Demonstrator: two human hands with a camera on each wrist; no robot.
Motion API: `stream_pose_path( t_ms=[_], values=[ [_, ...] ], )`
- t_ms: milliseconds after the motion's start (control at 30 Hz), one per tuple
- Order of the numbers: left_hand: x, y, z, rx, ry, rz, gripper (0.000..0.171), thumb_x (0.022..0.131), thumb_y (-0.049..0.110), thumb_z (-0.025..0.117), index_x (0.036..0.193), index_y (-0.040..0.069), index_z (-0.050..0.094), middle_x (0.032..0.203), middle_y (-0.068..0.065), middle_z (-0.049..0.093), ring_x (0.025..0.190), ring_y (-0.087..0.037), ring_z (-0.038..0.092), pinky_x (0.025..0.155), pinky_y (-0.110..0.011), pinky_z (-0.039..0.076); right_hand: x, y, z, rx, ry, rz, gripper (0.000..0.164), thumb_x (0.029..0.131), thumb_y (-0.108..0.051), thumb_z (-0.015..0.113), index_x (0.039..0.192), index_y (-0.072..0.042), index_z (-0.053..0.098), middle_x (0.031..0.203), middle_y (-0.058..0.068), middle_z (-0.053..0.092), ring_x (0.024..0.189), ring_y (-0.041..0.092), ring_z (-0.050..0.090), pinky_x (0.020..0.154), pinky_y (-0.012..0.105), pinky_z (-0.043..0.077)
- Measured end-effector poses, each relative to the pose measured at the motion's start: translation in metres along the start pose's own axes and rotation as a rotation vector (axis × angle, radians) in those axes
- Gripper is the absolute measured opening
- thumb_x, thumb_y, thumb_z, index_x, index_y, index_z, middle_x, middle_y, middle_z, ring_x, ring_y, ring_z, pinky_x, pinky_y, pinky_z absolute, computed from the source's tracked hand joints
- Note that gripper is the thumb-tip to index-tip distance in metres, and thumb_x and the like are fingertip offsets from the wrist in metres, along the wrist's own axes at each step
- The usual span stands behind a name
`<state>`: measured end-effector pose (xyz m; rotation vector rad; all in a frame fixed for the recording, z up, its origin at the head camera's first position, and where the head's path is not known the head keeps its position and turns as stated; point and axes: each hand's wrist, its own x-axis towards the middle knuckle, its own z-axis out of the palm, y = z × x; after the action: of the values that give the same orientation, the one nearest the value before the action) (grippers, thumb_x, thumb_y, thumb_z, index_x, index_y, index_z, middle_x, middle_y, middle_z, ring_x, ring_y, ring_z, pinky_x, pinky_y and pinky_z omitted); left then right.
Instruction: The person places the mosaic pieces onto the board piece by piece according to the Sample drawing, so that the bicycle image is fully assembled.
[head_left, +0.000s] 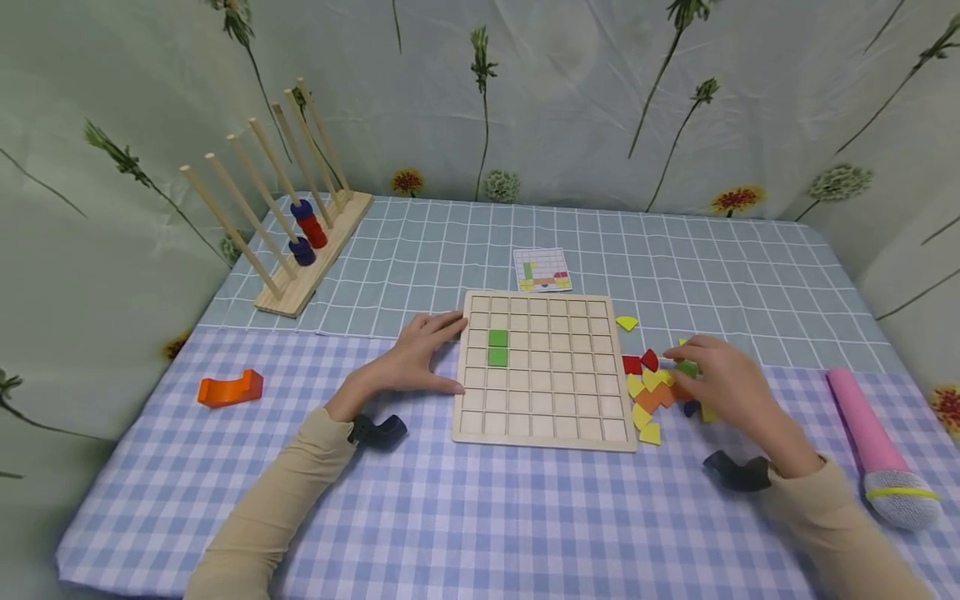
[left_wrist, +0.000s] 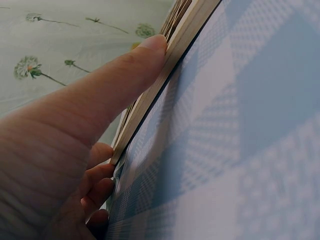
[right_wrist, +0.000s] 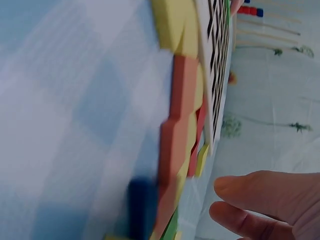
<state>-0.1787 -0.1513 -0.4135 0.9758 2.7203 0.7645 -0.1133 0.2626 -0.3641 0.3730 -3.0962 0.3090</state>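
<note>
A wooden grid board lies flat on the tablecloth, with two green square tiles in cells of its left part. My left hand touches the board's left edge, its thumb and fingers spread along the rim. Over a loose pile at the board's right hovers my right hand, thumb and fingertips apart with nothing visible between them. Beneath it are orange tiles, a green tile and a dark blue piece, partly hidden. Red pieces and yellow pieces lie alongside.
Behind the board lies a printed pattern card. A wooden peg rack with red and blue rings stands at the back left. An orange curved block lies on the left, a pink toy microphone on the far right.
</note>
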Motion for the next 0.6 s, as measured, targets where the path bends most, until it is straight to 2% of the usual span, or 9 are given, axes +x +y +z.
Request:
stream_pose_path(
  t_ms=[200, 600],
  values=[
    [-0.001, -0.001, 0.000, -0.003, 0.000, -0.010, 0.101, 0.068, 0.043, 0.080, 0.148, 0.009, 0.030, 0.155, -0.011, 0.027, 0.123, -0.030, 0.031, 0.100, -0.049, 0.025, -0.004, 0.013, 0.001, -0.009, -0.028, 0.084, 0.031, 0.081, -0.014, 0.069, 0.108, 0.001, 0.068, 0.099, 0.022, 0.066, 0.089, 0.035, 0.058, 0.075, 0.049, 0.050],
    [-0.001, 0.002, -0.002, -0.011, -0.006, 0.000, 0.101, 0.068, 0.042, 0.081, 0.148, 0.008, 0.029, 0.155, -0.012, 0.026, 0.124, -0.031, 0.031, 0.099, -0.049, 0.025, -0.002, 0.024, 0.007, 0.019, -0.083, 0.144, 0.038, 0.078, -0.015, 0.074, 0.109, 0.006, 0.066, 0.102, 0.026, 0.064, 0.089, 0.037, 0.057, 0.074, 0.048, 0.050]
  ],
)
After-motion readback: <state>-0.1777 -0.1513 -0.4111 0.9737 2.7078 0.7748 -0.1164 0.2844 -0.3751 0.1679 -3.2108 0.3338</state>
